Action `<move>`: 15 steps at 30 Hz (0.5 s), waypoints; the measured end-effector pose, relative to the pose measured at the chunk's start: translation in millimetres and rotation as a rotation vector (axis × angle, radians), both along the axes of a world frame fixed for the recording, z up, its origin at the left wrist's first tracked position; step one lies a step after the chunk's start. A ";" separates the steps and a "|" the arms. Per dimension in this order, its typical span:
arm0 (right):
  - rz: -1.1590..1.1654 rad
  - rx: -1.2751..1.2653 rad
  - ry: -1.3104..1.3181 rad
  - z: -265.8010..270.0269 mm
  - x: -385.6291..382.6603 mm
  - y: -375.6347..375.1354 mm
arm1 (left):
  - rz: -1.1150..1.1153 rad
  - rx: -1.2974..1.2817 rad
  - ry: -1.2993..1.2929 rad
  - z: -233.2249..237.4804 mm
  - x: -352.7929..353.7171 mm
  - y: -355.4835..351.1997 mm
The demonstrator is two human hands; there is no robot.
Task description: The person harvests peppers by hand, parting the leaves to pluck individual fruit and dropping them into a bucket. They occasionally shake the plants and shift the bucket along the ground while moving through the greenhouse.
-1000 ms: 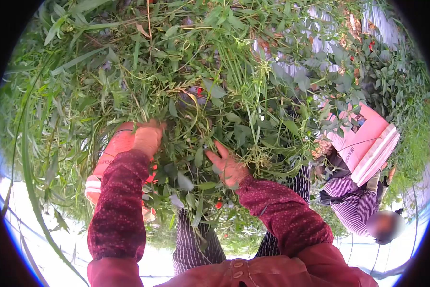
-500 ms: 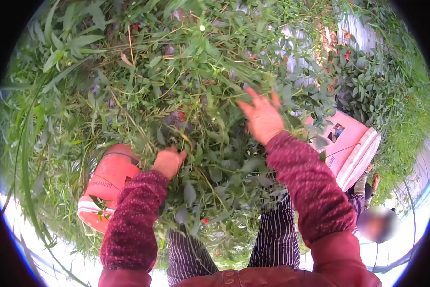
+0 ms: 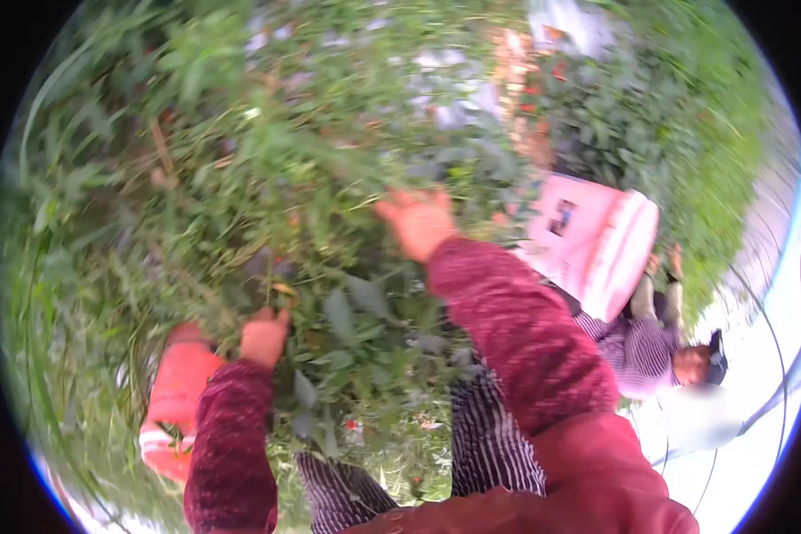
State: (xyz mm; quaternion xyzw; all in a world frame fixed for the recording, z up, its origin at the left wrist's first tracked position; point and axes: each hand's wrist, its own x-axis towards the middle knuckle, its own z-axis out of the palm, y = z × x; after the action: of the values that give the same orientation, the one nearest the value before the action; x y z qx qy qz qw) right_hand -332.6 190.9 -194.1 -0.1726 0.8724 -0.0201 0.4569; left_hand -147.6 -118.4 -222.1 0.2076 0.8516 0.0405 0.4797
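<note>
My left hand (image 3: 264, 339) is low among the leafy plants (image 3: 351, 307), to the left of the middle, its fingers curled in against the stems. What it grips, if anything, is hidden by leaves and blur. Further up and to the right, my right hand (image 3: 418, 224) reaches over the foliage with its fingers apart and nothing in them; its fingertips overlap the green stems. Between and below the hands grow broad dark leaves. A small red fruit (image 3: 351, 425) shows low among them, near my legs.
A red bucket (image 3: 176, 387) stands at the left, beside my left forearm. At the right is a pink bucket (image 3: 587, 236) with a printed label. Behind it another person (image 3: 645, 347) in striped clothing has both hands near the plants. More red fruits (image 3: 531, 100) show beside a brown strip.
The view has turned and shifted, so both buckets sit elsewhere in it. My right hand has moved left and down in view, closer to the left. More of the other person shows.
</note>
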 end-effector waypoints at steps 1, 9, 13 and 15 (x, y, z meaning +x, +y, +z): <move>0.002 0.005 0.016 -1.8 5.5 -5.1 | -0.025 0.043 0.015 5.0 -10.2 11.7; -0.263 -0.387 0.069 83.2 33.3 -49.4 | 0.551 0.041 0.418 116.9 -105.9 9.7; -0.287 -0.499 -0.028 139.6 29.6 -59.3 | 0.765 0.145 0.412 180.2 -77.9 -35.5; -0.308 -0.518 -0.058 153.0 33.7 -59.3 | 1.070 0.311 0.356 209.0 -43.6 -55.9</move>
State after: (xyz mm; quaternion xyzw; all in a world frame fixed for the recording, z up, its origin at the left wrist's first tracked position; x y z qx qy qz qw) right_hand -298.9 131.6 -41.1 -0.1486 0.8408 -0.3158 0.4138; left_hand -191.3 -174.2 -13.1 -0.1797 0.8895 0.3661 0.2062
